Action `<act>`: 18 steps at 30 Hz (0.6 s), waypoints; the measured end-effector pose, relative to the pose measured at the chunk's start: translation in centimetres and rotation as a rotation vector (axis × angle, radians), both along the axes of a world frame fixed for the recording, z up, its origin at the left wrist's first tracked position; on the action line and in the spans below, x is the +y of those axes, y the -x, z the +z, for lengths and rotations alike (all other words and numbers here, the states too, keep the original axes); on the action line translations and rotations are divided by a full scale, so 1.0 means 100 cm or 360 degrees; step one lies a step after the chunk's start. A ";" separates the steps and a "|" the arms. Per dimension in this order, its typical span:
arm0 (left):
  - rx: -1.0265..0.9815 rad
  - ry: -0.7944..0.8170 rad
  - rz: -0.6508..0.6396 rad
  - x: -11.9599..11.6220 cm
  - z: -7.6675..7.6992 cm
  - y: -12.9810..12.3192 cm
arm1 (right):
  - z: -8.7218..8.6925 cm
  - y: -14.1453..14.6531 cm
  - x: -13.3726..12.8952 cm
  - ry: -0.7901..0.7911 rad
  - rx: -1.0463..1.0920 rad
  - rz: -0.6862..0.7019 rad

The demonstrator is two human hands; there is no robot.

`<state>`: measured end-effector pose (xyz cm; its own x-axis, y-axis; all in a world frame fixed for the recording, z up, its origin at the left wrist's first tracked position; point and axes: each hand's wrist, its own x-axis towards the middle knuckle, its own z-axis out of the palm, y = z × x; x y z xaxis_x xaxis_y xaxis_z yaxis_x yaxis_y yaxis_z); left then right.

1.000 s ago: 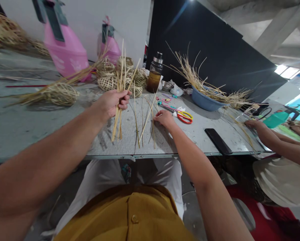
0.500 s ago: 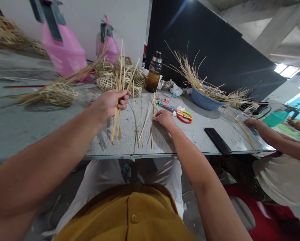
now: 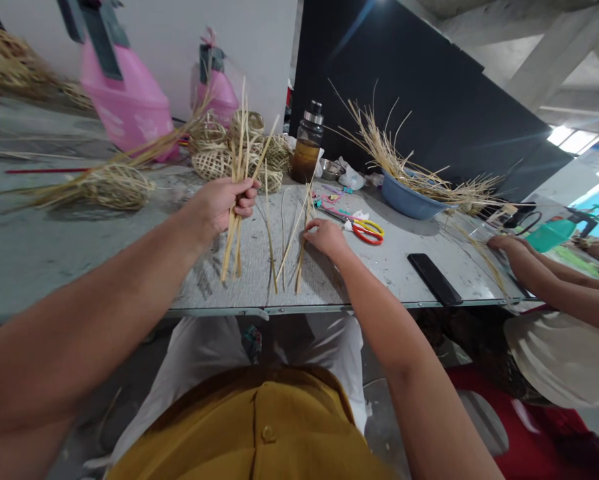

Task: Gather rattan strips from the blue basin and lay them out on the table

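Note:
My left hand is closed round a bundle of pale bamboo strips, held above the table with their ends fanning out at the top. To its right, several loose strips lie on the grey tabletop. At the rightmost of these, my right hand pinches a bamboo strip between thumb and fingertips. Scissors with red and yellow handles lie just beyond my right hand.
Woven bamboo baskets and pink spray bottles stand at the back left, near a drink bottle. On the right are a blue basin of strips, a black phone and another person's hand.
My right hand has shifted slightly left, and the lower end of the strip at its fingers has swung a little left. My left hand stays in place with its bundle.

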<state>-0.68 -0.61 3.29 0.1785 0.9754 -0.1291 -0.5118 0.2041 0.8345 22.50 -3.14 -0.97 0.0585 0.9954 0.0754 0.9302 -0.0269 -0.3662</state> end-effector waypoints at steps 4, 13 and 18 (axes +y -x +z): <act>-0.0013 -0.0005 -0.0002 0.001 -0.001 0.001 | 0.001 0.003 -0.002 -0.0020 -0.0110 0.0021; -0.0020 -0.0014 -0.0023 0.001 -0.001 0.000 | 0.001 -0.003 -0.001 -0.0002 -0.0135 0.0053; -0.0040 -0.0008 -0.0030 0.001 -0.002 0.001 | 0.003 0.001 -0.001 -0.0024 -0.0240 0.0118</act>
